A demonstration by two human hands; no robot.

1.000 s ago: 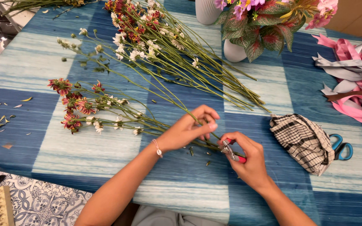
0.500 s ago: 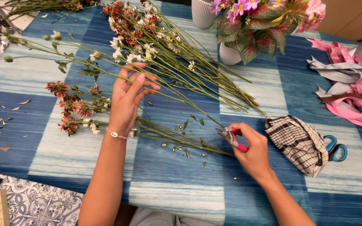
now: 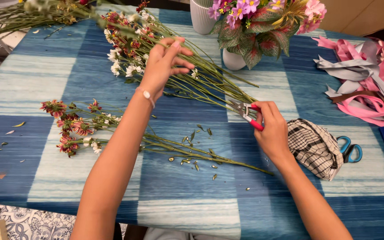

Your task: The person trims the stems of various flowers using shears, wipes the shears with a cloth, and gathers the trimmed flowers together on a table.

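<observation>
Table (image 3: 192, 209) under a blue and pale striped cloth carries the whole job. Large heap of uncut flower stems (image 3: 201, 75) lies across the upper half, white and red heads to the left, cut ends fanning toward the centre; this looks like the bulk yet to be handled. Smaller bunch of red flowers (image 3: 74, 129) lies apart, nearer the person, stems running right, apparently the finished share, so the work seems less than half done. Left hand (image 3: 163, 62) reaches over the heap, fingers loosely spread and curled onto a few stems, not clenched. Right hand (image 3: 270, 129) is closed round red-handled snips (image 3: 247, 113), blades at the stem ends. Checked cloth (image 3: 314, 146) and blue scissors (image 3: 350, 149) sit just right. Leaf trimmings (image 3: 192, 158) are scattered between.
</observation>
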